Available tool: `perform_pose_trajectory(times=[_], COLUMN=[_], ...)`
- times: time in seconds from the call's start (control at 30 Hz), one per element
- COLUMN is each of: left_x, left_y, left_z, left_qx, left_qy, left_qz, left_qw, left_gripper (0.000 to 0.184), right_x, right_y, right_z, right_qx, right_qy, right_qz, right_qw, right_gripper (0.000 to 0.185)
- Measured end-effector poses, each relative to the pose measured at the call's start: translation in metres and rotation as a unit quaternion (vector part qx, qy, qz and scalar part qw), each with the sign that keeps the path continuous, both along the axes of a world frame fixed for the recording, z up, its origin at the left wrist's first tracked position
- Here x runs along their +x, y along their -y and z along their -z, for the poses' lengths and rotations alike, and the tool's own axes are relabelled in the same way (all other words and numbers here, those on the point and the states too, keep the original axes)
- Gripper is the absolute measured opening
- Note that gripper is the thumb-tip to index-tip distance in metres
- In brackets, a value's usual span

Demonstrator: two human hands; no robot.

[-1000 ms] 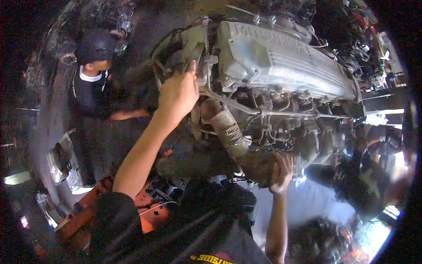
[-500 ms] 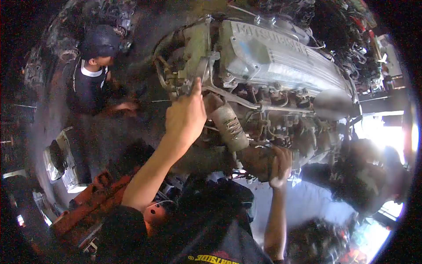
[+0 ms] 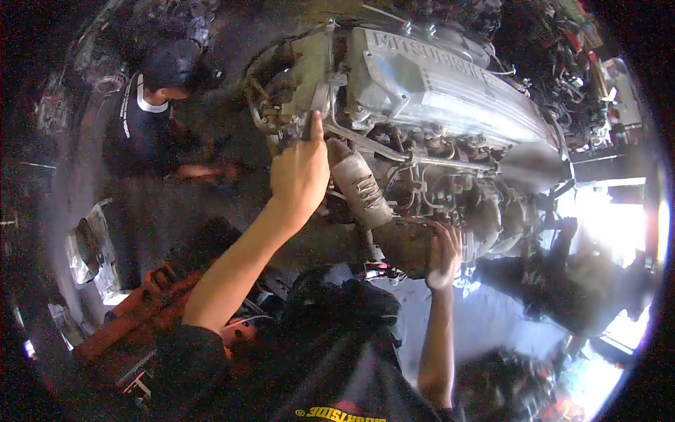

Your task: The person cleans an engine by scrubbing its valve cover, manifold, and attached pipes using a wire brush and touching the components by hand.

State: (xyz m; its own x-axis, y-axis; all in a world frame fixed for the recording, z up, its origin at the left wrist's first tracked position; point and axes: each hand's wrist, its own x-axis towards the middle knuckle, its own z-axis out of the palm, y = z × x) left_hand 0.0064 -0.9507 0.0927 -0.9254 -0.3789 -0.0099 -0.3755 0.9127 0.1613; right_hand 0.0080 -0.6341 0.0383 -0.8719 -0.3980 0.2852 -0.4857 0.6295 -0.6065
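A large engine with a silver valve cover (image 3: 450, 77) fills the middle of the view, raised lettering along its top. My left hand (image 3: 301, 176) is at its near left end, index finger stretched up against a grey metal bracket (image 3: 322, 95). The other fingers curl under, and what they hold, if anything, is hidden. Beside that hand slants a slotted metal heat shield (image 3: 361, 184). My right hand (image 3: 444, 254) wraps over a dark rounded engine part (image 3: 408, 246) below the shield, its fingertips partly out of sight.
At the left, a person in a dark shirt and cap (image 3: 169, 67) bends forward with an arm out. Orange-red metal equipment (image 3: 148, 302) lies at lower left. Another person (image 3: 590, 281), blurred, is at the right near a bright opening. Engine parts crowd the background.
My left index finger has shifted slightly upward along the bracket. My right hand stays on the dark part, a little further left. The person at the left has turned and reaches further right.
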Motion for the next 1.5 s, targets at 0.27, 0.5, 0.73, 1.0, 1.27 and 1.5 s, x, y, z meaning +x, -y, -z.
perform_pose_trajectory(times=[0.27, 0.5, 0.73, 1.0, 1.27, 1.5], left_x=[0.023, 0.000, 0.011, 0.029, -0.012, 0.011], left_y=[-0.008, -0.005, -0.004, 0.013, 0.051, 0.023], left_z=[0.003, 0.007, -0.004, 0.013, 0.003, 0.008], left_qx=[-0.074, -0.068, -0.113, -0.001, 0.046, 0.148], left_qy=[0.001, 0.009, 0.014, 0.007, -0.003, -0.015], left_qz=[0.030, 0.023, 0.044, 0.041, 0.044, -0.010], left_qw=[0.997, 0.997, 0.993, 0.999, 0.998, 0.989], left_gripper=[0.070, 0.070, 0.061, 0.069, 0.054, 0.056], right_x=[0.000, 0.002, 0.002, -0.001, -0.001, 0.001], right_y=[0.003, 0.002, 0.002, -0.001, 0.003, 0.000], right_z=[-0.004, -0.003, -0.003, 0.004, -0.002, 0.000], right_qx=[-0.013, 0.004, 0.010, 0.011, -0.011, 0.006], right_qy=[-0.004, -0.015, -0.010, -0.003, -0.004, 0.012], right_qz=[0.009, 0.006, 0.016, 0.022, 0.013, 0.015], right_qw=[1.000, 1.000, 1.000, 1.000, 1.000, 1.000], right_gripper=[0.031, 0.029, 0.031, 0.031, 0.030, 0.030])
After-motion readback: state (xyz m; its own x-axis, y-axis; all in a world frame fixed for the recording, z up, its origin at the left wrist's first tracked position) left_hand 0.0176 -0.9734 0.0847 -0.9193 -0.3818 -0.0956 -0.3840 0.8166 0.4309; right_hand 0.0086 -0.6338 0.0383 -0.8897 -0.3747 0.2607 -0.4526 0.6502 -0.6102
